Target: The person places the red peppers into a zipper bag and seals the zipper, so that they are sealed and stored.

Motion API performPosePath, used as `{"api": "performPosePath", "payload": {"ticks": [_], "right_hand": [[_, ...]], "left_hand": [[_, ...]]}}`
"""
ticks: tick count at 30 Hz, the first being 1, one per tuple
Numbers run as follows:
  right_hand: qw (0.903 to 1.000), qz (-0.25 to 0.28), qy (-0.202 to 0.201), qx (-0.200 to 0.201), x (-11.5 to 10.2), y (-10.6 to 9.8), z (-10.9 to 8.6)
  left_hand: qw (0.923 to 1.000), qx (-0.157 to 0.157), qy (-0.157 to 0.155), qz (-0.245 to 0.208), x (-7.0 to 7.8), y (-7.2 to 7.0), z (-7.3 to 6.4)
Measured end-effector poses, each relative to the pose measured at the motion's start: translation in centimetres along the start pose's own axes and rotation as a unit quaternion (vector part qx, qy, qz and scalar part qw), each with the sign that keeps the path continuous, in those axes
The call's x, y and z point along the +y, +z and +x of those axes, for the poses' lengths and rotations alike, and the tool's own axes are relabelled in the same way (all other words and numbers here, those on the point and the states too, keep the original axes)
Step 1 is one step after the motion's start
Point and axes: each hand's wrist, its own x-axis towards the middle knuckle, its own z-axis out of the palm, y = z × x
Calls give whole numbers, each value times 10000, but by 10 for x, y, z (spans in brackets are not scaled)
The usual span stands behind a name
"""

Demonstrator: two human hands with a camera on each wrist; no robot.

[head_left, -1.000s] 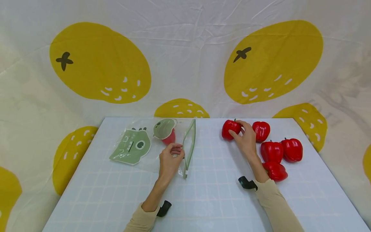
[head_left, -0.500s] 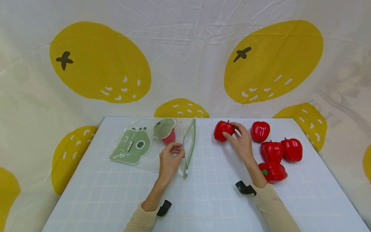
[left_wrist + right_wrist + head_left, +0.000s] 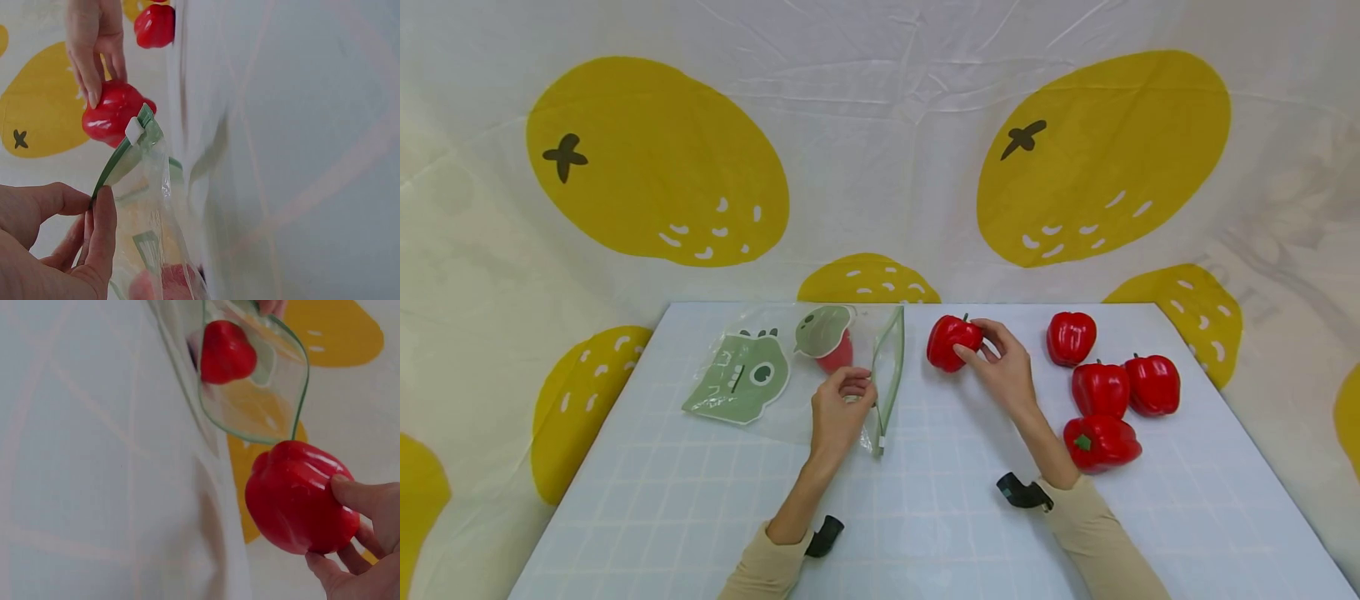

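Observation:
My left hand (image 3: 838, 408) pinches the upper green rim of a clear zip bag (image 3: 153, 181) between thumb and fingers, so its mouth gapes toward the right. Inside the bag lies one red bell pepper (image 3: 226, 353), partly behind the bag's green printed picture in the head view. My right hand (image 3: 1000, 367) grips another red bell pepper (image 3: 300, 497) by its stem end, just above the table and a short way right of the bag's mouth. A white slider (image 3: 134, 130) sits at the near end of the green rim.
Several more red bell peppers (image 3: 1101, 389) stand or lie in a group at the table's right. The table (image 3: 947, 517) has a pale checked cover. A white cloth with yellow fruit prints (image 3: 880, 167) hangs behind it.
My right hand has carried the bell pepper leftward, closer to the bag's mouth. The left hand keeps its pinch on the bag's rim and has hardly moved.

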Motion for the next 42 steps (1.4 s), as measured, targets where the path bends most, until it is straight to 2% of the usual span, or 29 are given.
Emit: {"api": "performPosePath", "payload": {"ticks": [4,11,19,21,28,35,42], "right_hand": [[9997,191,-13,-138,-9,6,-2],[9988,339,8,-347,-42,20,-15],[9974,516,-87,-500,-50,39,-21],[9973,501,-72,-536,-46,43,-20],[9966,561,-135,-593,-13,61,-12],[9947,709,-281,-683,-6,75,-10],[9950,517,-341,-788,-1,86,-9]], "left_hand": [[10000,6,-23,-25,1,0,-1],[10000,-46,-15,-55,3,0,-1],[9999,-91,-35,-35,5,-1,-2],[9999,-108,-46,-42,5,-1,-2],[9999,-84,-79,37,7,-1,-3],[9998,-125,-112,47,7,0,-3],[9998,-135,-18,136,6,0,-3]]}}
